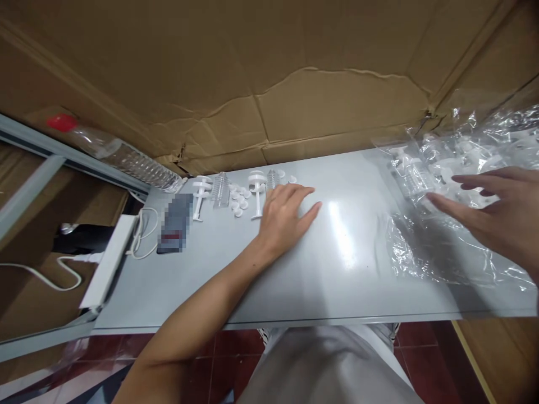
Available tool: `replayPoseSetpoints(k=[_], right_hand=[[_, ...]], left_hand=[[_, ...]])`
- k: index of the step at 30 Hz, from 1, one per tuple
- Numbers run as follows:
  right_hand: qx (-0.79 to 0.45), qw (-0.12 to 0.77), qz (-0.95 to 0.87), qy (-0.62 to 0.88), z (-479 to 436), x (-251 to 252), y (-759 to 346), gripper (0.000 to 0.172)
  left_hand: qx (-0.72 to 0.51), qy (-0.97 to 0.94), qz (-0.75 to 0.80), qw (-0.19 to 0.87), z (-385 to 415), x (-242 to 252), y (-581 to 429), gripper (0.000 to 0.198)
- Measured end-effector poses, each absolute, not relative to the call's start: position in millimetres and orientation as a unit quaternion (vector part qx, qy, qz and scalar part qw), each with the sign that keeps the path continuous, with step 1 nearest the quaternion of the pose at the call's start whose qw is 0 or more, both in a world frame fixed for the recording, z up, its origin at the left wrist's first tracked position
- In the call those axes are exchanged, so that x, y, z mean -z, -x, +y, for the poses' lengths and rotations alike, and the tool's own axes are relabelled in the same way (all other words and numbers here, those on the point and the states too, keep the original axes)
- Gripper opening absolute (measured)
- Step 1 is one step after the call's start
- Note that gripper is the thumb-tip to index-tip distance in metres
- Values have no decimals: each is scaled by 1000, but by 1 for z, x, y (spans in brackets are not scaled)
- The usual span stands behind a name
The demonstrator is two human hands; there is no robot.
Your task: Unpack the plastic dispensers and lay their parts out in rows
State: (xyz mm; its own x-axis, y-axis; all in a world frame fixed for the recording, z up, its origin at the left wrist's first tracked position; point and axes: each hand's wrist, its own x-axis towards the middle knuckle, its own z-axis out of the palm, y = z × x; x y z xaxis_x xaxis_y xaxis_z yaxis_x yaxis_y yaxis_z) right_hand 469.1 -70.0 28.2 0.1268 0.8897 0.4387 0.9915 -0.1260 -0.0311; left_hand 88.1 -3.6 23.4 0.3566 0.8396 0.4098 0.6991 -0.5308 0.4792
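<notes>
My left hand (pixel 284 219) rests over the grey tabletop (pixel 349 292), thumb and fingers apart, with no object visible in it. It partly covers a clear ribbed plastic piece (pixel 273 178). Left of it lie a white T-shaped plastic part (pixel 257 196), several small white round caps (pixel 240 199), another clear ribbed piece (pixel 220 189) and a second white T-shaped part (pixel 201 196). At the right, my right hand (pixel 497 210) hovers with spread fingers at a clear plastic bag (pixel 442 258) holding white and clear parts. Whether it touches the bag is unclear.
A blurred-out dark flat object (pixel 174 224) lies on the table's left side. Beyond it are a white power strip (pixel 109 261) with cables and a clear bottle with a red cap (pixel 122 157). A cardboard wall (pixel 252 67) stands along the back edge.
</notes>
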Motion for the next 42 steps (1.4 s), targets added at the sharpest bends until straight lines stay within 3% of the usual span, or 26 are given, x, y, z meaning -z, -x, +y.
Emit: replayPoseSetpoints(k=[5, 7, 9, 12, 15, 24, 30, 32, 36, 38, 42], right_hand=[[121, 105, -677, 718, -63, -13, -452, 55], [91, 120, -689, 709, -61, -13, -444, 46], [58, 149, -706, 690, -62, -19, -437, 44], [23, 193, -706, 681, -69, -29, -432, 48], [9, 182, -671, 719, -79, -33, -437, 48], [-31, 166, -625, 762, -82, -27, -449, 47], [58, 287, -644, 707, -112, -43, -424, 40], [-16, 352, -599, 719, -119, -49, -409, 42], [-379, 473, -435, 666, -111, -51, -374, 70], [-501, 466, -372, 628, -104, -48, -358, 81], [-575, 440, -326, 608, -101, -46, -343, 86]], left_hand=[[-252, -645, 439, 573, 15, -15, -180, 63], [-223, -543, 422, 690, 30, -6, -218, 79], [-215, -477, 423, 740, 43, 0, -249, 81], [-221, -437, 450, 747, 55, 2, -273, 41], [-237, -428, 466, 737, 60, -1, -271, 5], [-311, -393, 447, 741, 52, -13, -223, 16], [-343, -373, 412, 757, 42, -19, -196, 16], [-361, -369, 394, 761, 33, -25, -183, 15], [-382, -358, 361, 771, -2, -34, -154, 23], [-377, -369, 352, 774, -22, -34, -140, 31], [-366, -432, 372, 735, -40, -34, -110, 38]])
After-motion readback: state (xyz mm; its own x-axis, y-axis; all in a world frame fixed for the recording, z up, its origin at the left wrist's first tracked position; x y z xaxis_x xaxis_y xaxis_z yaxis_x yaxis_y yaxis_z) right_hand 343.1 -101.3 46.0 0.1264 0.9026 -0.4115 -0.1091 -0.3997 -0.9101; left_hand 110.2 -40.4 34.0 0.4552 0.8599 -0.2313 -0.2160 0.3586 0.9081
